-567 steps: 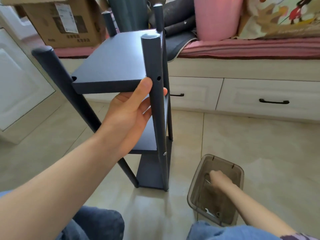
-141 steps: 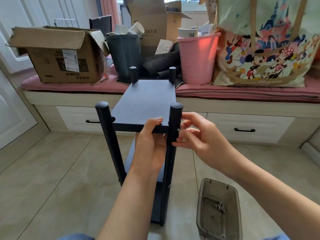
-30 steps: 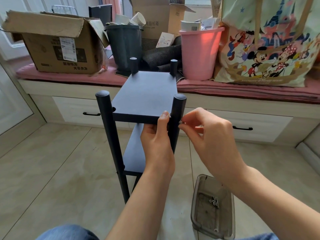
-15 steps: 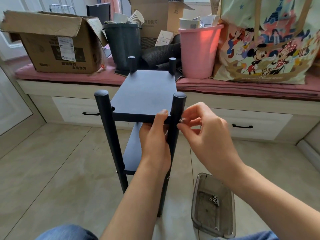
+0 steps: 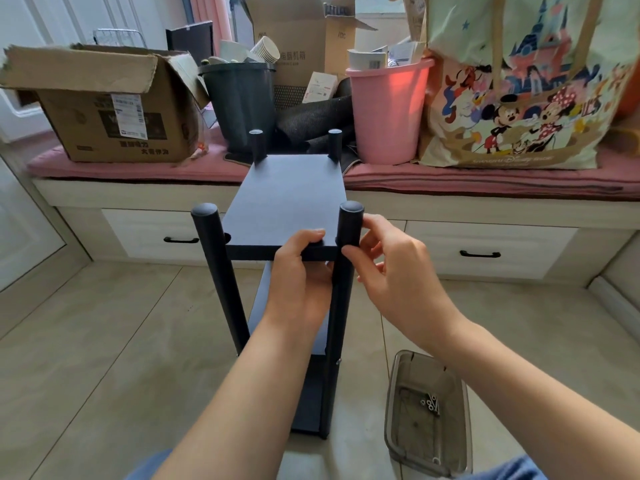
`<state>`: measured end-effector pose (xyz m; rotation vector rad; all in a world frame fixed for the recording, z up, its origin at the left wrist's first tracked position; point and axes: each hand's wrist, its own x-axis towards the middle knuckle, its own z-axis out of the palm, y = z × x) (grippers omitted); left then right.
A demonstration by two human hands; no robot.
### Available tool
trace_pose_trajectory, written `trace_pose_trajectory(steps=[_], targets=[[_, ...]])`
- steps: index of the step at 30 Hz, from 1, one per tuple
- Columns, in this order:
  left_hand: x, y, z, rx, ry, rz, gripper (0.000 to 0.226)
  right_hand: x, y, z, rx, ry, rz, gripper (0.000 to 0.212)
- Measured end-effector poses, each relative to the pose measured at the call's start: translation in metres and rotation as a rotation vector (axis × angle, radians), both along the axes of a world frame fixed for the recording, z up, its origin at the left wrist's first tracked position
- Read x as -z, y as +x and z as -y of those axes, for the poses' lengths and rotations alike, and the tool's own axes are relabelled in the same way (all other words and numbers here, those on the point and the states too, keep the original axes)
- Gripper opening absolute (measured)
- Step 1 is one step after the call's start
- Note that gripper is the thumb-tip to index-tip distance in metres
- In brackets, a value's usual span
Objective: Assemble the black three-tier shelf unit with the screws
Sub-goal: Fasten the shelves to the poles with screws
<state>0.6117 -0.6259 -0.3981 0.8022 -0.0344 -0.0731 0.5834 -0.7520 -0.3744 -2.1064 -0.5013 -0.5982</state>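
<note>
The left hand [image 5: 300, 271] gripped the top shelf [image 5: 287, 202] while the right hand [image 5: 388, 268] pinched at the post [image 5: 349, 233], apparently seating a screw; tightening likely came next.

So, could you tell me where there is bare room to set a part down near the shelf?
Bare floor lies left of the shelf, up to the drawers. More lies right of the tray, below the bench. The bench is crowded from box to bag.

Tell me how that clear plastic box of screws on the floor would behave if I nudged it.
The box probably slides easily on the smooth tile floor. It looks light, holding only a few screws, which would likely rattle about.
</note>
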Motion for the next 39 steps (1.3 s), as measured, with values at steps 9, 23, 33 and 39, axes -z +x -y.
trace_pose_trajectory(steps=[9, 23, 33, 39], targets=[[-0.002, 0.003, -0.006, 0.071, -0.006, 0.061, 0.009, -0.002, 0.005, -0.004, -0.024, -0.015, -0.013, 0.027], [0.000, 0.009, -0.005, 0.116, 0.084, 0.103, 0.034, -0.008, 0.010, 0.001, -0.019, -0.031, -0.106, 0.024], [0.001, 0.010, -0.007, 0.109, 0.072, 0.124, 0.030, -0.010, 0.010, 0.001, -0.039, -0.018, -0.163, 0.025], [-0.002, 0.010, -0.009, 0.115, 0.063, 0.111, 0.016, -0.012, 0.010, 0.001, -0.050, -0.046, -0.186, 0.022]])
